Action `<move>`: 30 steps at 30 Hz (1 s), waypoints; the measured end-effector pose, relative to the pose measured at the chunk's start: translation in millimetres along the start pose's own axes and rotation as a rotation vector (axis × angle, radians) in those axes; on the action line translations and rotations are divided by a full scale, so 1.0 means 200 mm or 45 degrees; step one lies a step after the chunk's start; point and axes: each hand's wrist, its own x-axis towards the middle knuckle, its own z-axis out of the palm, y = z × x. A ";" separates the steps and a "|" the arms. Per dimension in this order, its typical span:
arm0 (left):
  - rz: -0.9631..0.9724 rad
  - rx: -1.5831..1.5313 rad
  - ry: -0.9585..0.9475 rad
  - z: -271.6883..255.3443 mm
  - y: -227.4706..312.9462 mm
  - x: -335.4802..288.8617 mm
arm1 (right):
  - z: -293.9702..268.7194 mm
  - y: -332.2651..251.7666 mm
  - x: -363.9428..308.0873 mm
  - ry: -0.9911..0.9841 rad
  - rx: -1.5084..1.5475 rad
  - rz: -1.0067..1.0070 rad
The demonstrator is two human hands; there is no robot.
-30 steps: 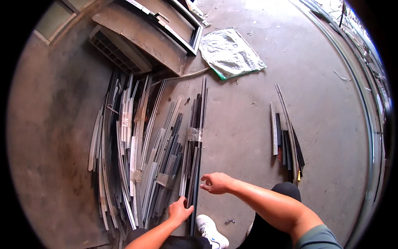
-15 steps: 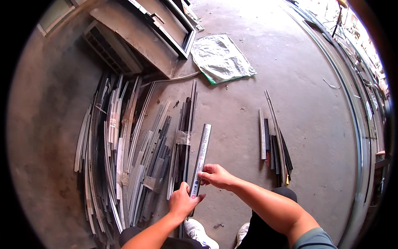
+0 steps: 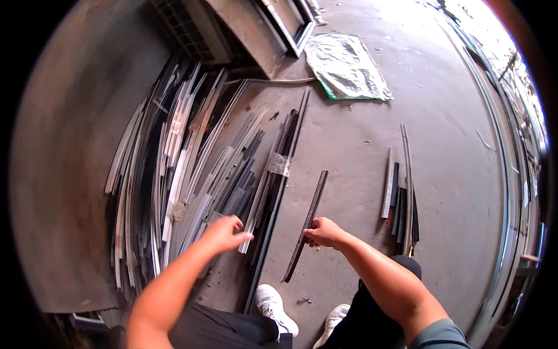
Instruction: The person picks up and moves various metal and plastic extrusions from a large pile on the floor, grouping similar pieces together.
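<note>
Holding a dark strip (image 3: 313, 206) over the floor (image 3: 349, 174), right of the taped bundle (image 3: 279, 165).
The right hand's (image 3: 325, 233) grip is narrow around its middle, good for balance; the left hand (image 3: 225, 234), grip wide, best avoids the nearby pale strip (image 3: 244, 246).

Middle lane: open floor (image 3: 349, 148) between the taped bundle (image 3: 279, 166) and the small pile (image 3: 395, 195); only the dark strip (image 3: 314, 200) in my right hand (image 3: 325, 232) juts into it.
Left side: strips (image 3: 173, 136) packed close, barring a low pass beside my left hand (image 3: 225, 234).
Far end: room up to the silvery sheet (image 3: 349, 67), lying flat.
Right side: more bare floor past the small pile.
Near edge: my white shoes (image 3: 274, 308) and right knee (image 3: 405, 266) crowd my reach.
</note>
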 end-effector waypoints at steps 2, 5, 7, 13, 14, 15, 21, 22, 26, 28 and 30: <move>-0.018 0.043 0.234 -0.04 -0.20 -0.02 | 0.08 0.02 0.05 -0.030 -0.038 0.054; -0.074 -0.090 0.251 0.12 -0.42 -0.10 | 0.20 0.10 0.15 -0.027 -0.071 0.175; -0.090 -0.143 0.158 0.33 -0.53 -0.13 | 0.27 0.17 0.25 -0.020 -0.067 0.221; -0.228 -0.397 0.300 0.91 -0.56 -0.15 | 0.52 0.45 0.46 0.080 0.109 0.204; -0.169 -0.491 0.430 0.95 -0.55 -0.08 | 0.55 0.51 0.49 0.158 0.081 0.135; -0.126 -0.581 0.552 0.99 -0.56 -0.05 | 0.59 0.52 0.49 0.133 0.027 0.133; -0.197 -0.867 0.486 1.05 -0.63 0.11 | 0.70 0.54 0.49 0.218 -0.007 0.091; -0.212 -1.009 0.479 1.05 -0.63 0.12 | 0.70 0.55 0.48 0.241 -0.089 0.097; -0.197 -1.261 0.218 1.05 -0.61 0.14 | 0.75 0.59 0.49 0.339 -0.279 -0.085; -0.205 -0.995 0.280 1.04 -0.53 0.11 | 0.77 0.55 0.48 0.346 -0.207 -0.093; -0.077 -0.649 0.493 1.03 -0.43 0.08 | 0.76 0.55 0.48 0.446 -0.293 -0.126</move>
